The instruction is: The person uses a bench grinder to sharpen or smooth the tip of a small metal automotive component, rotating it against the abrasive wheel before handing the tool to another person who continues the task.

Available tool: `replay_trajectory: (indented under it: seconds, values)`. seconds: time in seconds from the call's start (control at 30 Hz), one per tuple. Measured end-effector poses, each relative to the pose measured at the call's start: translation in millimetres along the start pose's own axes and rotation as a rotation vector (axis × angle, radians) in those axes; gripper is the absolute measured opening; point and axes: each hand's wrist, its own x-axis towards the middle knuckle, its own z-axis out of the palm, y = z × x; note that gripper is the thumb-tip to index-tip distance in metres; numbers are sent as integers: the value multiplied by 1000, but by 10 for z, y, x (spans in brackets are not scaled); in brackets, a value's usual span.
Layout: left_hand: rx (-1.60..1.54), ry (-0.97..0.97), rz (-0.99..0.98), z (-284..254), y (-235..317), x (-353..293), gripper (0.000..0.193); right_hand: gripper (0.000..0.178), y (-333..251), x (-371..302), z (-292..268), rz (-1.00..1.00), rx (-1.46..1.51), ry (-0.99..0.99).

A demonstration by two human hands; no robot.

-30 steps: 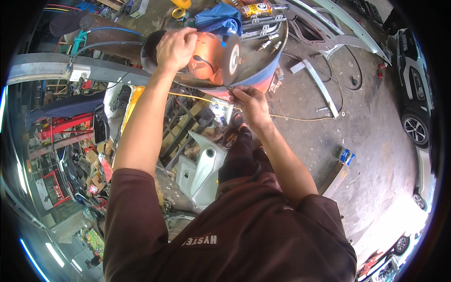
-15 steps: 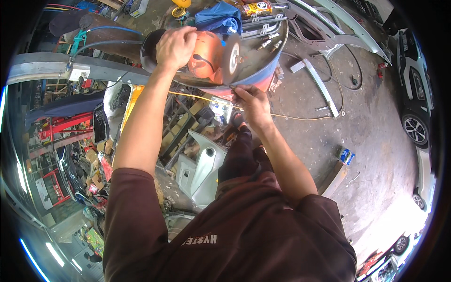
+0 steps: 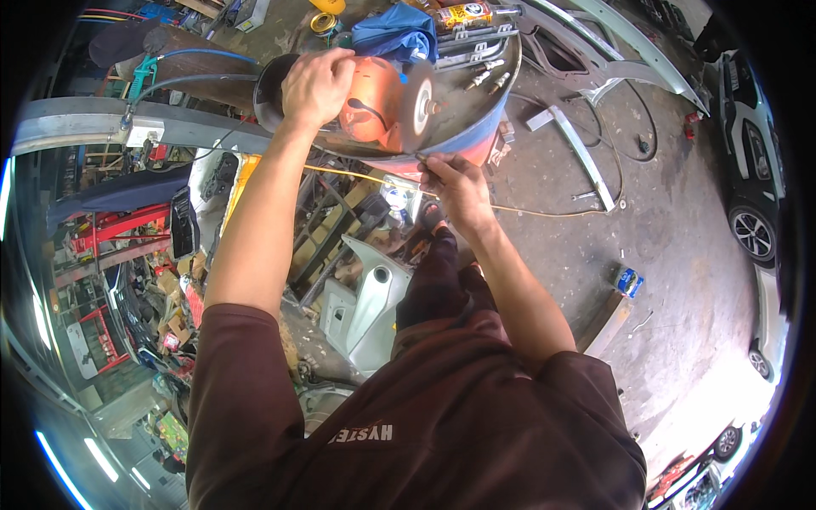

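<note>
An orange bench grinder (image 3: 371,102) sits on top of a blue and red drum (image 3: 476,136). My left hand (image 3: 319,89) lies over the grinder's housing, its fingers curled against the top beside the black guard (image 3: 272,89). On the right side of the machine is a grey wheel (image 3: 417,109) with a pale centre and a blurred rim. Just below that wheel, my right hand (image 3: 457,185) pinches a small dark piece (image 3: 421,156) between thumb and fingers; most of it is hidden. Several spark plugs (image 3: 484,76) rest on the drum top, right of the wheel.
A blue cloth (image 3: 395,34) and a bottle (image 3: 465,15) are behind the grinder. A metal beam (image 3: 204,127) runs in from the left. Below stand a grey plastic panel (image 3: 367,297) and a yellow hose (image 3: 544,212). Parked cars (image 3: 752,170) line the right.
</note>
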Motion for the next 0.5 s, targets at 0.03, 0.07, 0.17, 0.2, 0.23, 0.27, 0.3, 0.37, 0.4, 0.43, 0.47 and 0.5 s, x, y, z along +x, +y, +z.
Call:
replay_trajectory:
  seconds: [0.03, 0.07, 0.17, 0.2, 0.23, 0.27, 0.3, 0.37, 0.4, 0.43, 0.47, 0.5]
  values:
    - [3, -3, -4, -9, 7, -2, 41, 24, 8, -8, 1, 1, 3, -10]
    - [6, -6, -8, -19, 14, -9, 42, 24, 13, -19, 10, 2, 6, -20]
    - [17, -6, -24, -36, 36, -38, 42, 25, 20, -47, 42, 10, 15, -6]
    - [18, -7, -25, -42, 30, -44, 42, 25, 21, -55, 53, 12, 16, -7]
    - [18, -10, -25, -50, 21, -50, 42, 25, 21, -64, 65, 15, 12, -9]
    - [17, -13, -24, -58, 21, -54, 42, 25, 26, -69, 70, 18, 9, -10]
    - [18, -14, -25, -67, 18, -60, 42, 25, 38, -68, 72, 19, 9, -10]
    - [8, -25, -41, -79, -2, -77, 42, 25, 62, -63, 85, 23, 17, -18]
    - [9, -25, -42, -82, -18, -82, 42, 25, 71, -63, 96, 24, 17, -19]
    - [14, -21, -33, -87, -35, -79, 42, 25, 82, -62, 111, 27, 35, -26]
    - [18, -17, -26, -78, -47, -81, 42, 25, 88, -65, 113, 30, 52, -32]
    - [19, -18, -23, -73, -55, -74, 42, 25, 95, -68, 118, 29, 54, -31]
